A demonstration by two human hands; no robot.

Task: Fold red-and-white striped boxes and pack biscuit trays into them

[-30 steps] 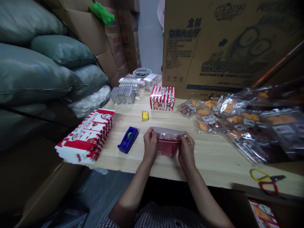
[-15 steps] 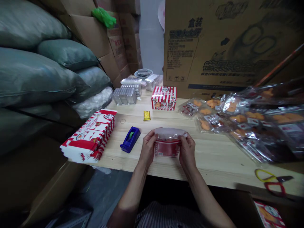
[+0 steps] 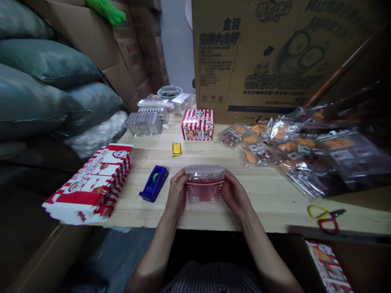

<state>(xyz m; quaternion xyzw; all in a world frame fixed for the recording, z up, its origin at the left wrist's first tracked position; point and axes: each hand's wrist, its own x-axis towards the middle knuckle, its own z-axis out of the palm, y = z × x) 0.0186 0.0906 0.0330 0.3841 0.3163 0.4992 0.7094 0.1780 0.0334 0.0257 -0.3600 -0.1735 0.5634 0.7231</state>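
Box [image 3: 203,193] runs lengthwise left to right, flap [image 3: 205,171] upward; hands [image 3: 177,190] [image 3: 234,193] grip its ends.

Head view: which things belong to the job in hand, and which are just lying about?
Likely part of the job:
striped box, between left hand and right hand
flat striped cartons, matching pattern
assembled carton, farther back, similar print
blue tape dispenser, nearby

Apparently just lying about:
scissors, at right
green plastic bag, upper left
stuffed sacks, at left
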